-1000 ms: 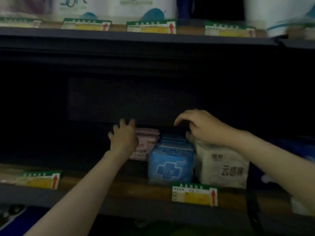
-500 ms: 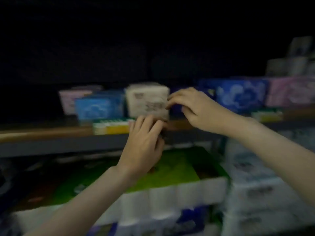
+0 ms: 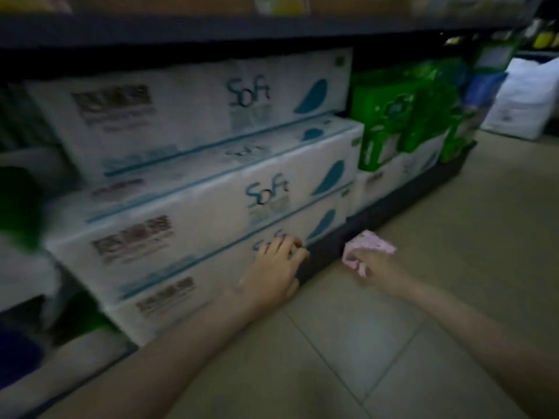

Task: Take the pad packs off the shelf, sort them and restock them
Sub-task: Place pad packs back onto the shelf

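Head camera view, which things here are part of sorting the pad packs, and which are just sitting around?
Part of the job:
pink pad pack, held in the right hand
left hand, holding nothing

Just there:
white Soft packs
green packs
white bag
floor tiles

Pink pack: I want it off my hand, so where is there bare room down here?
Bare floor tiles lie between the two forearms and right of the pink pack in the right hand. The bottom shelf is crammed with white packs and green packs.
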A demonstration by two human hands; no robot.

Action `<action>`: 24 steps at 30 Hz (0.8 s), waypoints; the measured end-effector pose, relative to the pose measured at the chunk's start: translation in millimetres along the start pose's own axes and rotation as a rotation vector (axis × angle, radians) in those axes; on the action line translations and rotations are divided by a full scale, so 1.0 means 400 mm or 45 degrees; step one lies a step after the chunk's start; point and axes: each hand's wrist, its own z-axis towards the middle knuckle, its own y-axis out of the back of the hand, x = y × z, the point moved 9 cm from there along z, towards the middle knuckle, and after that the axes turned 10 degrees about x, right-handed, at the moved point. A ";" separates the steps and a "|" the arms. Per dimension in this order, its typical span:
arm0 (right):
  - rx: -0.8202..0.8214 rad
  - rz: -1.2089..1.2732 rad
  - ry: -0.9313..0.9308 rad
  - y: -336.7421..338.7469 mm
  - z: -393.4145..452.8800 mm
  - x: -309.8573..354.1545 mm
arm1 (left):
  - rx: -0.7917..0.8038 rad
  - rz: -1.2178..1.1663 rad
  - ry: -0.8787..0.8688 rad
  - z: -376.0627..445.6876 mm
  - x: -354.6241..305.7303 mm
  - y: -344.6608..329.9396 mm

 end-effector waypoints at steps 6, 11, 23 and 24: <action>0.386 -0.212 -0.154 -0.234 0.067 -0.304 | 0.301 0.079 0.170 0.184 -0.021 -0.256; 0.172 -0.518 -0.123 -0.233 0.207 -0.406 | 0.344 0.038 0.183 0.286 -0.019 -0.377; 0.369 -0.717 -0.173 -0.222 0.499 -0.590 | 0.339 -0.191 0.230 0.362 0.006 -0.560; 0.366 -0.732 -0.168 -0.218 0.495 -0.606 | 0.359 -0.204 0.227 0.359 0.005 -0.575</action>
